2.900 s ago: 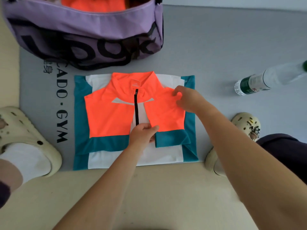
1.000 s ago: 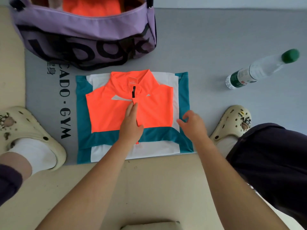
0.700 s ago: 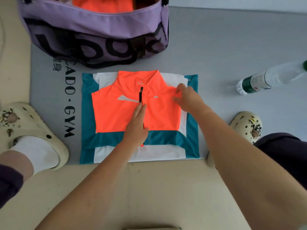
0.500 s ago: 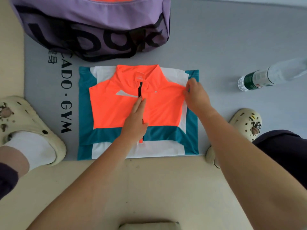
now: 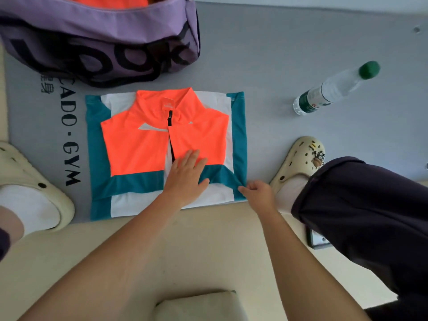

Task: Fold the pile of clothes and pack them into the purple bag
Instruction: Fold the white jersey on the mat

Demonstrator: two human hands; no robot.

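Observation:
An orange, teal and white zip-neck shirt (image 5: pixel 139 147) lies folded into a rectangle on the grey mat, collar towards the bag. My left hand (image 5: pixel 186 176) presses flat on its lower middle, fingers spread, just right of the black zipper. My right hand (image 5: pixel 258 189) pinches the shirt's near right teal corner. The purple bag (image 5: pixel 99 40) with black lettering stands open just beyond the shirt, with orange fabric (image 5: pixel 106 0) showing inside it.
A grey mat (image 5: pixel 301 42) printed "GYM" covers the floor ahead; beige floor lies nearer me. A clear water bottle (image 5: pixel 333 89) with a green cap lies at the right. My cream clogs sit at the left (image 5: pixel 34 188) and right (image 5: pixel 301 158) of the shirt.
My right hand slid from the shirt's upper right edge down to its near right corner and pinched it. My left hand shifted slightly right and spread flat.

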